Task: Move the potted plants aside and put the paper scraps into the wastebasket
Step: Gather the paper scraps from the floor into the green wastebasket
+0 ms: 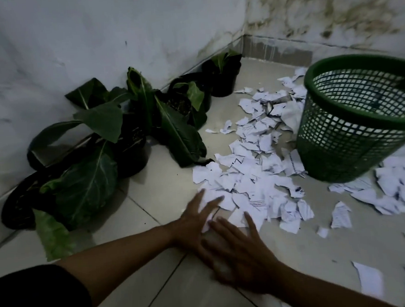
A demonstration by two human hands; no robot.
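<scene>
Head view | paper scraps (253, 173): torn white, ink-marked, strewn beside wastebasket (357, 123) | left hand (196, 221), right hand (242, 253): fingers flat, spread

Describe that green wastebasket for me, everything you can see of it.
The green wastebasket looks like plastic, round and tapering toward its base, with a solid thick rim and lattice walls of small square holes that turn solid near the bottom. It stands on the tiled floor to the right, near the stained wall, appearing tilted in this wide view. Torn paper scraps lie against its base. What it holds is unclear. Neither hand touches it.
</scene>
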